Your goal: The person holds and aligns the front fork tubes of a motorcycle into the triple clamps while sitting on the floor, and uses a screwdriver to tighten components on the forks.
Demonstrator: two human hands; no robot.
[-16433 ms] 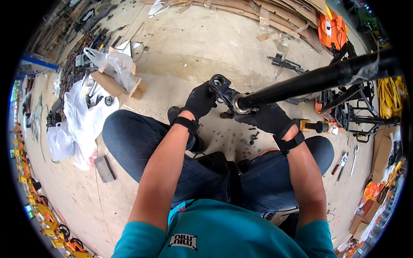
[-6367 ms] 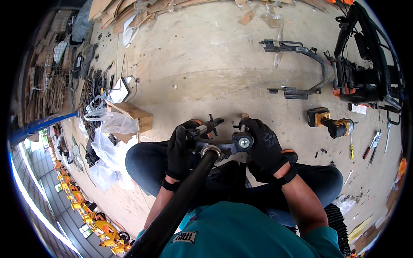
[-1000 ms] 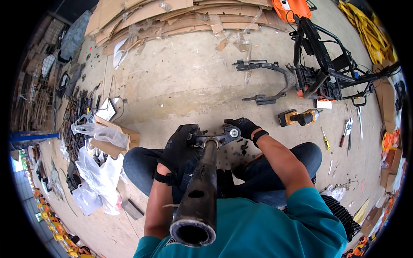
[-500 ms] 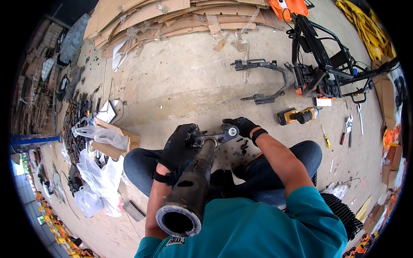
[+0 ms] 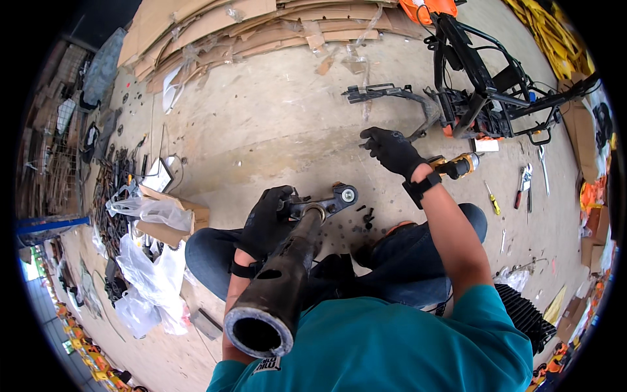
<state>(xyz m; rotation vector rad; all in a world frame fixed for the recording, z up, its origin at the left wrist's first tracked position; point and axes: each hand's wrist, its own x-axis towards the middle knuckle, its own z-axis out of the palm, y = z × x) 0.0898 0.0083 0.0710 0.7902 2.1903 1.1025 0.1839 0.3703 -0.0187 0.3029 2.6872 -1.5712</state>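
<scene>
Left hand curls round the bracket mid-frame, fingertips hidden; right hand half-curled, can't tell if pinching; drill partly blocked, centre-right.

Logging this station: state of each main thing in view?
Left hand: gripping the bracket
Right hand: apart from bracket, fingers bent
Black tube: tilted, hollow end toward camera
Cordless drill: lying, partly hidden
Cardboard box: open
Screwdriver: lying on floor
Cardboard sheets: flattened, piled
Plastic bags: crumpled
</scene>
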